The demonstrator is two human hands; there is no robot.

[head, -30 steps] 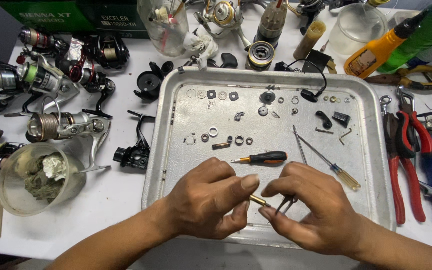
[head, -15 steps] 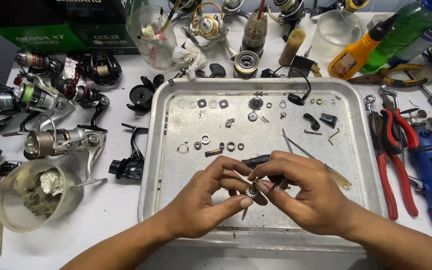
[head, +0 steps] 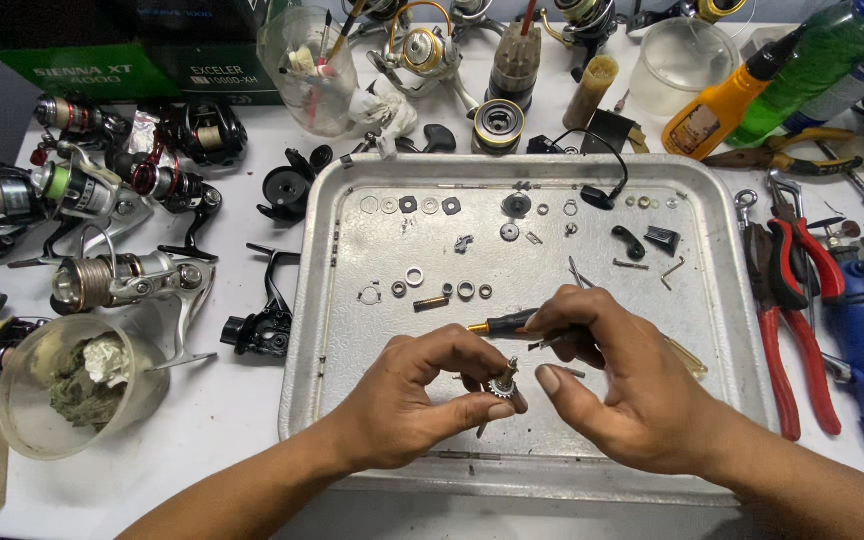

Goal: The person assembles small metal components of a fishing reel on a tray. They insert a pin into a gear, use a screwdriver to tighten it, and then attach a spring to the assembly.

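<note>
On the left of the white desk (head: 222, 420), several fishing reels (head: 122, 280) lie. In a metal tray (head: 352, 330), washers and small parts (head: 422, 280) are spread out, unassembled. A small toothed gear on a shaft (head: 500, 384) is pinched in the left hand (head: 412, 405); beside it, the right hand (head: 622, 385) is closed around an orange-handled screwdriver (head: 504, 325). Red pliers (head: 792, 300) lie to the right.
</note>
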